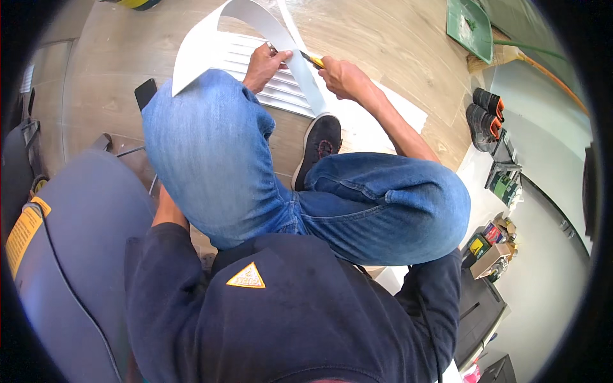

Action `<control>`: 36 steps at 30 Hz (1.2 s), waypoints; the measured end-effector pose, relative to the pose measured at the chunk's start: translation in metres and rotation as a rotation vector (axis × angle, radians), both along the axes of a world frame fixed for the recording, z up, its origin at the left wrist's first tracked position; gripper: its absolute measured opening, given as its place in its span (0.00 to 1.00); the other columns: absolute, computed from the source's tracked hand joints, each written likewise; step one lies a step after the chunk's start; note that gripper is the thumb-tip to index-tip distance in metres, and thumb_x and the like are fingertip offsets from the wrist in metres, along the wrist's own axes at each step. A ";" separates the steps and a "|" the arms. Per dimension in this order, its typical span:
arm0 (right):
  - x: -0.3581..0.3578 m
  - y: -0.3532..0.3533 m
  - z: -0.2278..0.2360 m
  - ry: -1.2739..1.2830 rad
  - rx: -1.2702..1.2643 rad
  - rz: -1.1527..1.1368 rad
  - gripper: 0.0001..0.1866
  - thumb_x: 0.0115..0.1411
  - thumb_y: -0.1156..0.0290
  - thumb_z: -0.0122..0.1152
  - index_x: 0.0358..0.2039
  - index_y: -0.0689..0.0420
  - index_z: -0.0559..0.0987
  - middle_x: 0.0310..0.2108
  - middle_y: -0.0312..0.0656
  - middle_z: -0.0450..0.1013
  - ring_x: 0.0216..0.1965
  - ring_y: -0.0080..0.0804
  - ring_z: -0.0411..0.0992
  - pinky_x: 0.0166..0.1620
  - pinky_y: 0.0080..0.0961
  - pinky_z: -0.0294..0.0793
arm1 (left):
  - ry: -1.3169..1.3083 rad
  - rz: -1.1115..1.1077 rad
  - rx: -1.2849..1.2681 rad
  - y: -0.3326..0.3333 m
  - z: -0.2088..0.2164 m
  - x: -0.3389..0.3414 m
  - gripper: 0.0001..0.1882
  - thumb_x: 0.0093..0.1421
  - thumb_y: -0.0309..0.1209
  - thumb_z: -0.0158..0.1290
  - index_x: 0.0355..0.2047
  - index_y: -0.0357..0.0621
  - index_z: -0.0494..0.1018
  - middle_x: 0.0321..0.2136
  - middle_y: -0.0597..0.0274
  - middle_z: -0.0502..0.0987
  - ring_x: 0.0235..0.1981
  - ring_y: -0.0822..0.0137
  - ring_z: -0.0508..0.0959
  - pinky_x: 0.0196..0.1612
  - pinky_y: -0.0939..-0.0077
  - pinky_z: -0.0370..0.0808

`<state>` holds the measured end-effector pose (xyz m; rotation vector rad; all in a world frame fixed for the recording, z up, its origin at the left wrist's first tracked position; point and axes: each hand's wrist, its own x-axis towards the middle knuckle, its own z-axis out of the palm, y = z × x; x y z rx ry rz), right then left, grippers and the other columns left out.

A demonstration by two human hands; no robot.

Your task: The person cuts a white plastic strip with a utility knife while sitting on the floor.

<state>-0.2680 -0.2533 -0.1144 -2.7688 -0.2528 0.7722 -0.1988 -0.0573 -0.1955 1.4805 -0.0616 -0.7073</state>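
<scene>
A white flexible strip curls in a wide loop above the floor, one broad end hanging over my left knee. My left hand pinches the strip near its middle, thumb across the edge. In my closed right hand is a yellow and black utility knife, its front end at the strip's right edge, close to my left thumb. The blade itself is too small to make out. Under the hands lies a white ribbed panel, partly covered by the strip and my left knee.
A white sheet lies on the wood-look floor beside my shoe. A dark phone rests left of my knee. At right are a green dustpan, a broom and dark boots. A large grey case stands at left.
</scene>
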 end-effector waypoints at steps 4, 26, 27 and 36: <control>-0.003 0.004 0.011 0.120 0.033 -0.205 0.16 0.64 0.62 0.46 0.37 0.65 0.69 0.29 0.62 0.74 0.31 0.57 0.75 0.34 0.47 0.73 | 0.020 0.018 -0.032 0.000 0.003 0.000 0.12 0.59 0.30 0.55 0.40 0.35 0.74 0.35 0.58 0.78 0.36 0.69 0.79 0.39 0.75 0.79; -0.011 0.005 0.029 0.172 0.047 -0.160 0.15 0.64 0.63 0.46 0.40 0.65 0.68 0.26 0.59 0.75 0.30 0.56 0.75 0.34 0.46 0.74 | -0.005 -0.071 -0.012 0.008 -0.013 -0.010 0.14 0.55 0.28 0.58 0.37 0.27 0.74 0.32 0.51 0.79 0.29 0.65 0.80 0.35 0.74 0.79; -0.011 0.006 0.027 0.174 0.061 -0.171 0.15 0.64 0.63 0.46 0.41 0.65 0.68 0.26 0.59 0.75 0.30 0.56 0.75 0.34 0.46 0.74 | 0.006 -0.077 -0.011 0.008 -0.012 -0.010 0.15 0.55 0.28 0.58 0.37 0.27 0.74 0.32 0.51 0.80 0.29 0.65 0.80 0.35 0.74 0.78; -0.005 -0.002 -0.025 0.103 0.081 0.027 0.17 0.63 0.61 0.45 0.40 0.64 0.72 0.28 0.57 0.75 0.31 0.54 0.75 0.35 0.45 0.74 | -0.038 -0.094 0.018 0.005 -0.003 -0.012 0.16 0.55 0.29 0.59 0.39 0.30 0.74 0.33 0.54 0.79 0.31 0.69 0.79 0.34 0.77 0.78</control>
